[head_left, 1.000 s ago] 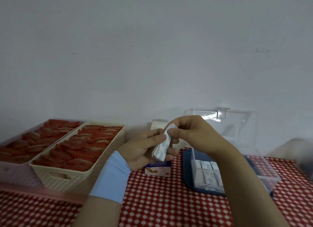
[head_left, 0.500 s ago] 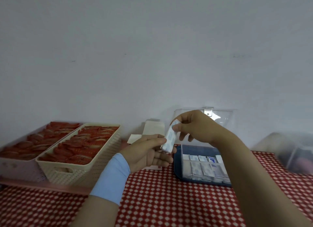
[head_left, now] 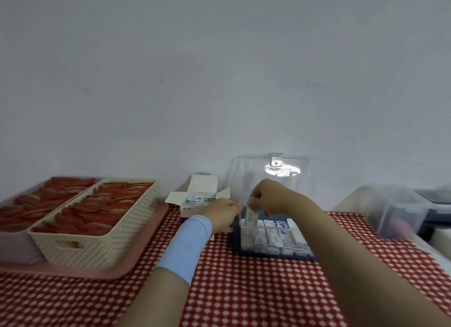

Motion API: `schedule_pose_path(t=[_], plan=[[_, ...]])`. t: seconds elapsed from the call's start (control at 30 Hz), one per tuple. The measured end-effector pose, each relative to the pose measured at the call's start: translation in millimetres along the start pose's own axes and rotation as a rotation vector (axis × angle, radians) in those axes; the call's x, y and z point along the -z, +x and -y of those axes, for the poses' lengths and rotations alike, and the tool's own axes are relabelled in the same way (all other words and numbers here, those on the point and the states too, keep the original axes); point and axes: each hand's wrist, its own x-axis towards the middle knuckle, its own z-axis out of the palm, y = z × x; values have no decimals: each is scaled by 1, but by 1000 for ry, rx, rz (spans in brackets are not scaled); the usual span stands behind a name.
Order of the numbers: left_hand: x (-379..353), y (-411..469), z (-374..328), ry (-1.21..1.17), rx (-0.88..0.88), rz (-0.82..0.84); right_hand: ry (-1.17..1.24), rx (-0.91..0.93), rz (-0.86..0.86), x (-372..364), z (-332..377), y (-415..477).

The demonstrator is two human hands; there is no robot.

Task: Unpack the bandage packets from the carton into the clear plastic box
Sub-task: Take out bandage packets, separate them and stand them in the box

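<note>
Head view showed both hands over a table with a red-and-white checked cloth [head_left: 244, 290], against a plain grey-white wall [head_left: 219, 70]. Right hand [head_left: 266, 197] had fingers pressed together, pinching a bandage packet [head_left: 251, 215] by its top edge; packet hung roughly upright, blurred, its lower end inside the left end of the clear plastic box [head_left: 246, 229]. Box sat on a dark blue tray [head_left: 238, 247], lid [head_left: 271, 173] stood open and upright against the wall behind. More packets [head_left: 275, 236] were already lined up side by side in the box, white with blue print. Left hand [head_left: 223, 213] was loosely curled just left of the box, between box and carton, touching or almost touching the box corner; could not tell if it gripped anything, nothing visible in it. Light blue wristband [head_left: 188, 246] on left forearm. Carton [head_left: 195, 200] stood behind the left hand, top flaps open, blue-and-white packets visible inside. Far left: cream perforated basket [head_left: 97, 241] and a second pale basket [head_left: 14, 243] beside it, both full of red packets [head_left: 97, 209], both on a pink tray [head_left: 97, 274]. Far right: blurred translucent container [head_left: 400, 212], contents not readable.
</note>
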Motion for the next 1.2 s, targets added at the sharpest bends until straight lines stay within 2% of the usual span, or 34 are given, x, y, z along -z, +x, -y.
schedule_pose_path(t=[0.07, 0.27, 0.63, 0.97, 1.1, 1.2], plan=[[-1, 3, 0, -131, 47, 27, -17, -29, 35, -12, 1, 6], [-1, 8, 10, -154, 19, 51, -106, -62, 121, -27, 2, 16], [-3, 7, 12, 47, -61, 6, -367, -79, 83, -36, 9, 21], [20, -20, -5, 320, -113, 19, -268, -80, 22, -35, 6, 17], [53, -36, -16, 207, -127, -47, -200, -78, -31, -19, 6, 11], [74, -39, -17, 166, -189, -183, -167, -27, -154, -1, 12, 3]])
